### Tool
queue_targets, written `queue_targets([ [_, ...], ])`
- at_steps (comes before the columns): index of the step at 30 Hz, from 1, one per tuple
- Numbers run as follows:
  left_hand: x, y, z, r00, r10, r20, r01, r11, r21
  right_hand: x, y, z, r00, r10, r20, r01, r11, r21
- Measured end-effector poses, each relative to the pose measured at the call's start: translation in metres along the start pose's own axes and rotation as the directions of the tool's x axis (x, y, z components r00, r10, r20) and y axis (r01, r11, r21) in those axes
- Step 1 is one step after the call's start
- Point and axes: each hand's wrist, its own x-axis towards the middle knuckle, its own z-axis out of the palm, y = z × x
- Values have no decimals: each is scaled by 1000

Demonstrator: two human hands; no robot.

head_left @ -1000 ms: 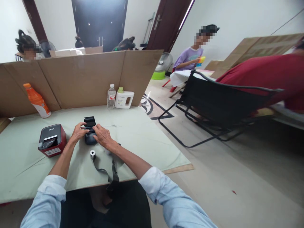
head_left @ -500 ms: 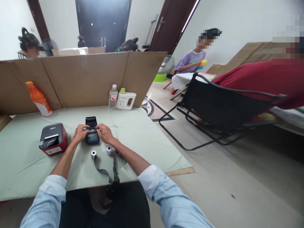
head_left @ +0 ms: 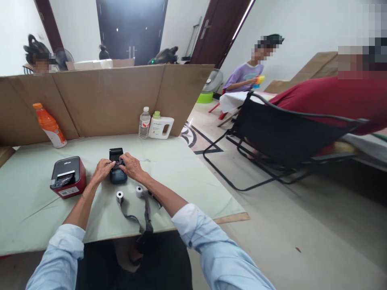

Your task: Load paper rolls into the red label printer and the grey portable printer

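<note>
A small dark portable printer (head_left: 118, 176) lies on the table in front of me, its lid (head_left: 116, 152) raised at the far end. My left hand (head_left: 103, 169) is closed on its left side, with the thumb at the open compartment. From the right, my right hand (head_left: 132, 166) grips the other side with bent fingers, thumb over the compartment. Whatever is between the fingertips is too small and hidden to make out. Nearer to me stand two white paper rolls, one on the left (head_left: 119, 196) and one on the right (head_left: 139, 191), with dark strips trailing toward the table edge.
A red and black label printer (head_left: 68, 177) stands left of my hands. An orange bottle (head_left: 50, 125), a clear water bottle (head_left: 144, 123) and a white jug (head_left: 161, 127) stand along the cardboard partition (head_left: 111, 100). Right of the table is a black folding chair (head_left: 272, 129) with a person in red.
Both thumbs have moved inward over the printer's compartment, and my right hand has shifted slightly left and up. The printer and the rolls stay in place.
</note>
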Motion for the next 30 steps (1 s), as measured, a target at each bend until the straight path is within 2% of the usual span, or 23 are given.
queue_targets([
  [5, -2, -3, 2, 999, -24, -34, 24, 1000, -4, 4, 1, 2, 998, -57, -41, 60, 996, 66],
  [12, -10, -2, 1, 999, -47, -10, 47, 998, -30, 4, -7, -6, 993, -109, 38, 111, 993, -32],
  [19, -10, 7, -14, 997, 38, 68, -37, 999, -21, -10, -9, -5, 982, -180, 52, 185, 974, -132],
  [25, -7, 12, -13, 999, 31, 40, -30, 999, -30, -8, -5, -2, 980, -193, 37, 196, 975, -108],
  [30, -14, 5, -12, 993, 104, 60, -99, 992, -73, -6, -2, 2, 974, -225, 11, 225, 967, -118],
])
